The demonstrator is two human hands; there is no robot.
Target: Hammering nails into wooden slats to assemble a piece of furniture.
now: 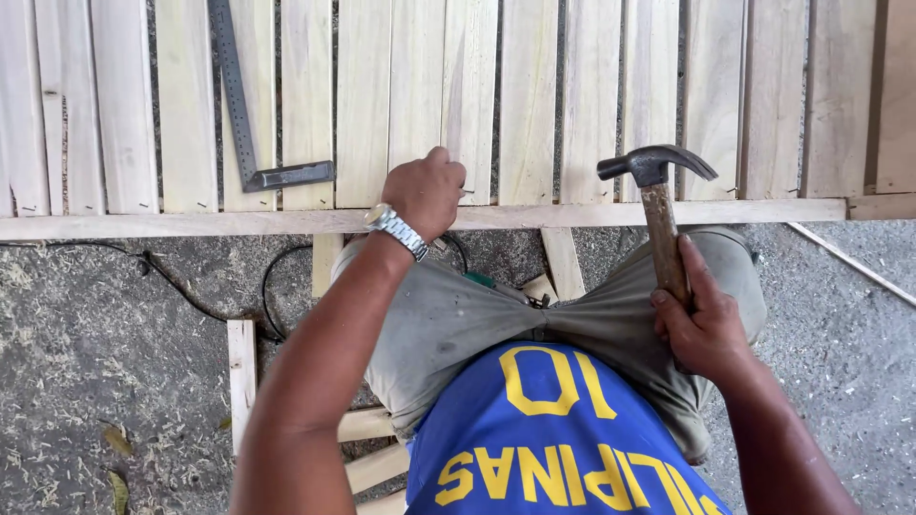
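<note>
From the head camera I look straight down on my own lap and a panel of pale wooden slats [416, 95] laid side by side on the ground, running away from me. A long cross batten [191, 224] lies across their near ends, from the left edge almost to the right edge of the view. My left hand [425, 194] is clenched into a loose fist and rests on the slats just above that batten, near the middle; the fingers are curled under, so I cannot tell whether they pinch anything small. A metal wristwatch [396, 229] sits on that wrist, right over the batten. My right hand [701, 324] is wrapped firmly around the wooden handle of a claw hammer [658, 205], gripping low on the shaft above my right knee. The hammer stands nearly upright in the view, its dark steel head poised over the slats just beyond the batten, well to the right of my left fist and apart from it. Further left, a steel try square [250, 124] lies flat on the slats, its long blade pointing away and its stock close to the batten. A black cable [191, 300] snakes over the gritty, sawdust-strewn concrete floor [95, 381] on my left, and short wood offcuts [241, 372] lie near my left knee.
</note>
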